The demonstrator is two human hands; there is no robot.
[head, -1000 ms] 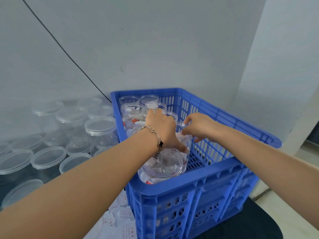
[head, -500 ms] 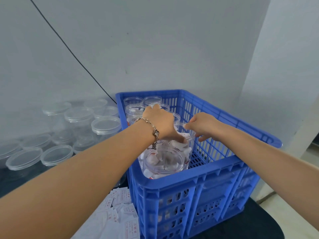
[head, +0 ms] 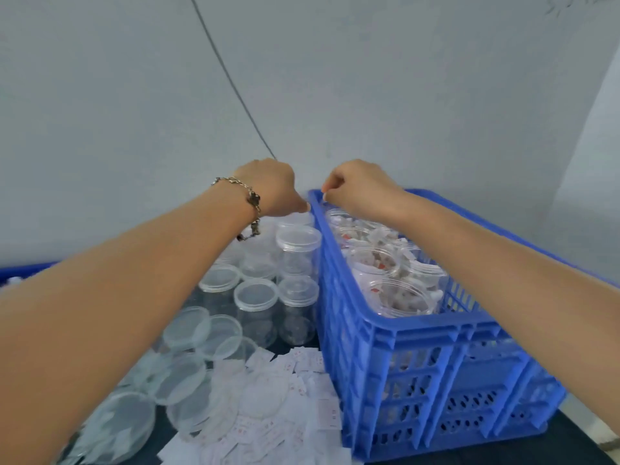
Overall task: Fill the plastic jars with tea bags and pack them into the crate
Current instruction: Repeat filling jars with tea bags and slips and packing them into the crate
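Pale grey-blue wall (head: pixel 402 78) behind, thin dark cable (head: pixel 235 85) slanting down it; dark tabletop (head: pixel 295 345) below. Blue slatted crate (head: pixel 436 364) stood at right, holding open clear jars (head: pixel 399 297) packed with tea bags, red-and-white scraps showing through the walls. Near right part of the crate floor looked unfilled. Left of the crate, lidded empty jars (head: pixel 297 250) clustered upright, touching one another; loose lids (head: pixel 188 325) nearer, and a heap of white tea bags (head: pixel 285 397) at the near edge.

Both hands raised at the crate's far left corner. Left hand (head: pixel 268 189), bracelet (head: pixel 250 203) on the wrist, curled above the lidded jars just outside the rim; whether anything was pinched could not be told. Right hand (head: pixel 355 189) curled over the rim, fingertips close to it; contact or grip unclear.

Handling, judged: jars thin, clear, light even when full, walls likely to flex and slip. Best taken round the body just under the lid rim, or by the stiffer rim itself. Sachets soft, light, apt to scatter. Crate rigid, heavier loaded; sturdy rim the natural hold.
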